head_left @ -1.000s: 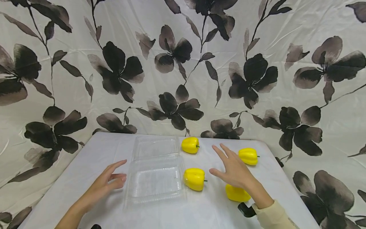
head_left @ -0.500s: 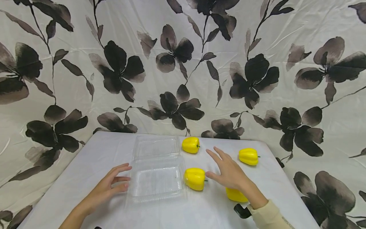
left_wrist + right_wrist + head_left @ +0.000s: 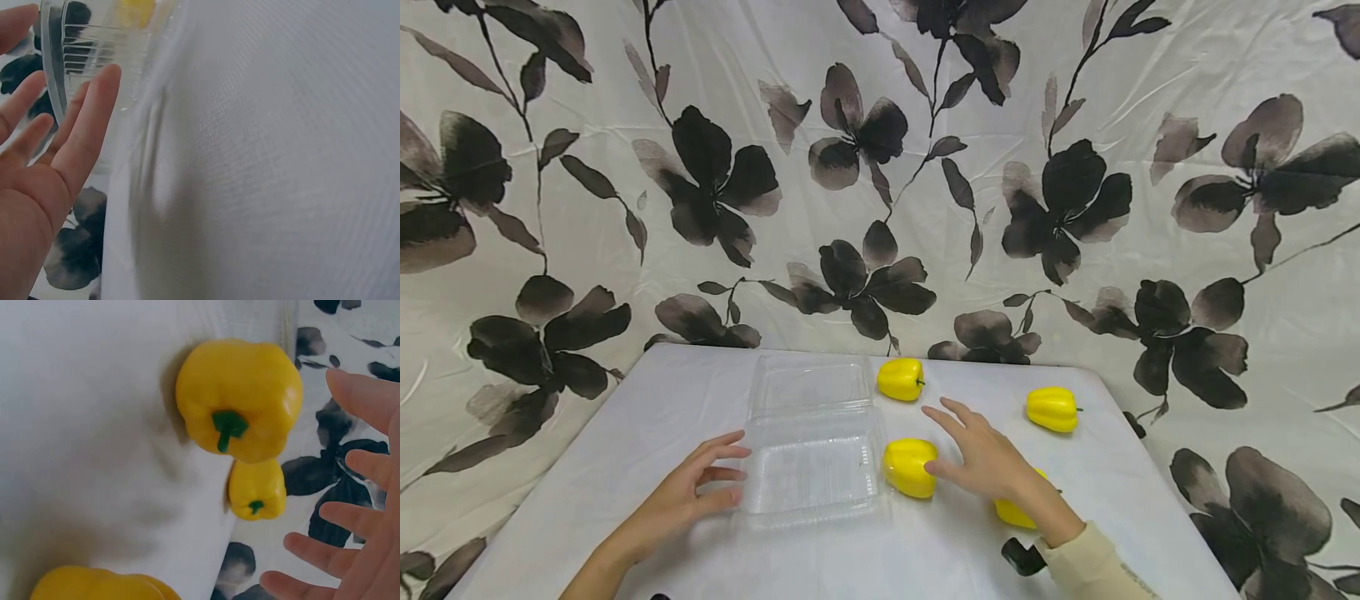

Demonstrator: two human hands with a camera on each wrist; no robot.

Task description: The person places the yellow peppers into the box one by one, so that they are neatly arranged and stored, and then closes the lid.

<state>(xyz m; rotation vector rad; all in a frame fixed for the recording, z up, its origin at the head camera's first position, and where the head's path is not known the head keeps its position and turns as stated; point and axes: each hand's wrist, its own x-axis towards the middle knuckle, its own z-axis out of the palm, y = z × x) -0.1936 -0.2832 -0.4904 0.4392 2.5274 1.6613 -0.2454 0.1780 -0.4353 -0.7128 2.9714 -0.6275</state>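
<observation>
On the white-covered bench (image 3: 625,433) an open clear plastic clamshell container (image 3: 811,467) lies with its lid folded back toward the flowered backdrop (image 3: 880,167). The left hand (image 3: 688,496) sits at the container's near left corner, fingers straight and a little spread, the fingertips at the rim; from the left wrist view the fingers (image 3: 87,119) lie right against the ribbed plastic wall, holding nothing.

Just to the right of the container lies a yellow bell pepper (image 3: 908,467), on its side with the green stem pointing right. The right hand (image 3: 981,458) hovers at that stem side, fingers fanned out and relaxed, thumb tip at or almost at the pepper; I cannot tell from here whether it truly touches. In the right wrist view the pepper (image 3: 240,400) lies just beyond the spread fingers (image 3: 362,400), with clear space between them, so nothing is gripped.

3 more yellow peppers sit about: 1 at the far edge beside the lid (image 3: 900,379), 1 off to the far right (image 3: 1052,408), and 1 partly hidden under the right wrist (image 3: 1015,510). A cream sleeve (image 3: 1093,567) covers the right forearm, with a black wrist mount (image 3: 1021,556) beneath it.
</observation>
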